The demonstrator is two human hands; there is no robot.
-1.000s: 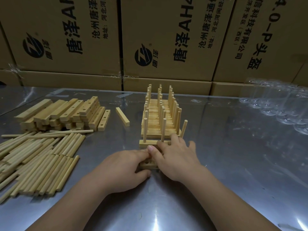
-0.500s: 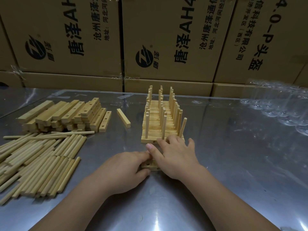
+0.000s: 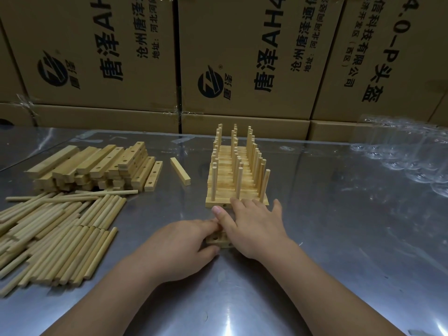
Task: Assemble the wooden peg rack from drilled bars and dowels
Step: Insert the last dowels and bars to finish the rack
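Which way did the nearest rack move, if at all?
Yes, the nearest rack slid back toward the boxes, judged against the lone bar.

A small assembly workshop or warehouse packing station; shipping cartons [image 3: 242, 57] printed with a black logo and Chinese company text stand stacked wall-like behind a stainless-steel worktable [image 3: 339, 238]; bulk stock lies sorted on the metal, loose dowels [image 3: 55, 234] heaped beside stacked drilled bars [image 3: 97, 168]; finished peg racks [image 3: 235, 175] stand in a row; clear plastic wrapping [image 3: 407, 156] lies crumpled at the right.
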